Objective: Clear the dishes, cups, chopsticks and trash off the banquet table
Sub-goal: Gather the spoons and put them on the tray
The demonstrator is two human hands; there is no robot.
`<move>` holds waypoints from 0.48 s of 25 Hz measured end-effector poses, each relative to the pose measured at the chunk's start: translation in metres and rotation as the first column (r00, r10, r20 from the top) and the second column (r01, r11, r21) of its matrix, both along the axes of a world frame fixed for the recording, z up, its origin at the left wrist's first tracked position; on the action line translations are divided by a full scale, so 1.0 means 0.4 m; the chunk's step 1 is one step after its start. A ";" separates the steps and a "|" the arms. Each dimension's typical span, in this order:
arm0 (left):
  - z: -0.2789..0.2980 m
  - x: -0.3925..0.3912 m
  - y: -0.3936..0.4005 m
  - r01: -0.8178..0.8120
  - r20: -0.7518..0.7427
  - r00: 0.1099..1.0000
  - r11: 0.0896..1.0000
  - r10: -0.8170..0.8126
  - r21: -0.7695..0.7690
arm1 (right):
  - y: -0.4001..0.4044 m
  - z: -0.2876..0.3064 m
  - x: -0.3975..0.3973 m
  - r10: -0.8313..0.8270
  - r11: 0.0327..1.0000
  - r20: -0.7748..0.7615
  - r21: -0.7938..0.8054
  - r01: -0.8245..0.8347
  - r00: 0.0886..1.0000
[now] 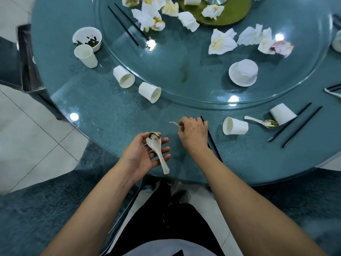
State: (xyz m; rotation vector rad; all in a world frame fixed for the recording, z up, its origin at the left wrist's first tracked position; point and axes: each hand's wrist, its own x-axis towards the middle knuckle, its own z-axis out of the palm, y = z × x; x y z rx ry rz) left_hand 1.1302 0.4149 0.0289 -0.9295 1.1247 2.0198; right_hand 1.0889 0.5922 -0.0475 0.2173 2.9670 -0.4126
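Observation:
My left hand (145, 156) is palm up near the table's front edge, and a dirty white spoon (156, 148) lies across its relaxed fingers. My right hand (193, 133) is just to the right, its fingers curled around the handle of a second white spoon (174, 123) whose tip sticks out to the left. A pair of black chopsticks (214, 145) lies under and beside that hand. Tipped paper cups (234, 126) (149, 92) (123, 76) lie on the teal table (110, 115). A third spoon (263, 122) lies to the right.
A glass turntable (193, 74) carries crumpled napkins (221, 41), an overturned white bowl (243, 72) and black chopsticks (127, 24). A dirty bowl (86, 38) and a cup (85, 56) stand at the left. More chopsticks (295, 124) and a cup (283, 113) lie at the right.

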 end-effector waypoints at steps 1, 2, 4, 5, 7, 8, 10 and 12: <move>0.003 -0.004 0.008 0.014 0.001 1.000 1.000 -0.014 0.002 | 0.007 0.008 0.011 -0.026 0.998 -0.025 -0.061 0.024 0.999; 0.005 -0.008 0.016 0.029 0.000 1.000 1.000 -0.029 0.003 | 0.014 0.016 0.024 -0.054 0.988 -0.047 -0.149 0.046 0.997; 0.012 -0.017 0.035 0.061 -0.009 0.998 0.998 -0.061 0.004 | 0.033 0.039 0.049 -0.138 0.904 -0.044 -0.414 0.107 0.989; 0.016 -0.021 0.046 0.078 -0.014 0.997 0.997 -0.078 0.003 | 0.043 0.054 0.063 -0.184 0.826 -0.019 -0.545 0.144 0.983; 0.027 -0.027 0.069 0.110 -0.021 0.994 0.994 -0.110 0.001 | 0.064 0.091 0.094 -0.270 0.675 0.004 -0.712 0.192 0.963; 0.032 -0.030 0.081 0.121 -0.023 0.992 0.993 -0.121 0.001 | 0.076 0.108 0.108 -0.301 0.614 0.011 -0.763 0.203 0.953; 0.042 -0.037 0.106 0.137 -0.030 0.990 0.991 -0.137 0.002 | 0.101 0.143 0.135 -0.334 0.528 0.027 -0.822 0.211 0.942; 0.050 -0.045 0.133 0.158 -0.040 0.987 0.987 -0.158 0.003 | 0.128 0.181 0.160 -0.340 0.478 0.023 -0.856 0.194 0.940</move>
